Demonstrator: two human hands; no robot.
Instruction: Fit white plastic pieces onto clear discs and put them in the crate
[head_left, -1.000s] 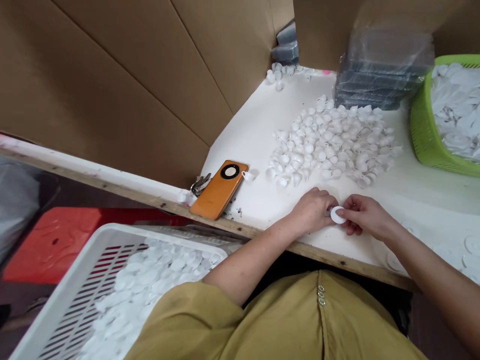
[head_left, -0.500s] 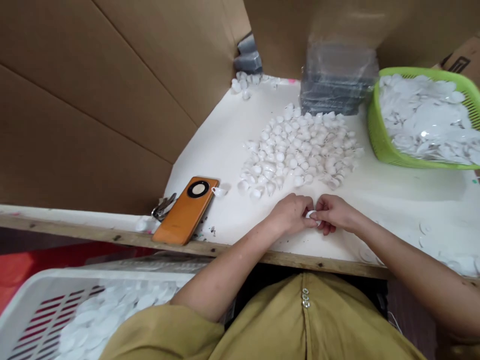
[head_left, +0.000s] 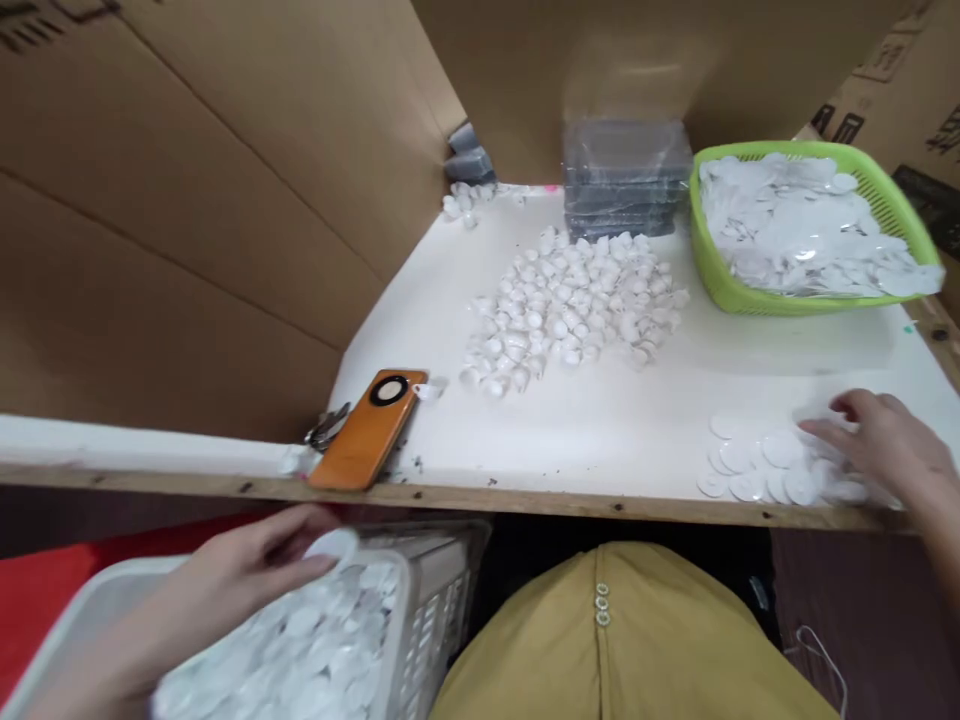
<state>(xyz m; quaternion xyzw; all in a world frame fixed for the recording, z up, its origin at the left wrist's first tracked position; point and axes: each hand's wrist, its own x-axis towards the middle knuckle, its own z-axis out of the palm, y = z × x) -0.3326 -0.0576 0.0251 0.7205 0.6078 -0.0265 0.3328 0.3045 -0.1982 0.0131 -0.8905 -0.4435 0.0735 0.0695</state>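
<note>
My left hand (head_left: 281, 555) is over the white basket (head_left: 409, 610) below the table edge. A thin white disc (head_left: 334, 545) sits at its fingertips, between the thumb and the fingers. Many similar white discs (head_left: 300, 640) fill that basket. My right hand (head_left: 889, 440) is at the right of the table, thumb and forefinger apart, just above a spread of loose white discs (head_left: 780, 450); nothing shows in its grasp. A heap of tiny white cup-like pieces (head_left: 570, 300) lies mid-table.
An orange phone (head_left: 367, 430) lies at the left front edge, with keys (head_left: 328, 425) beside it and one small white piece (head_left: 429, 390) by its top. Behind the heap stands a wrapped grey stack (head_left: 626, 185). A green basket (head_left: 720, 285) holds bagged white pieces. Cardboard walls (head_left: 225, 200) enclose the table.
My hands have parted from the small white item they held together at the table's front. The left has gone down over the white basket, the right across to the loose discs. The view has shifted right.
</note>
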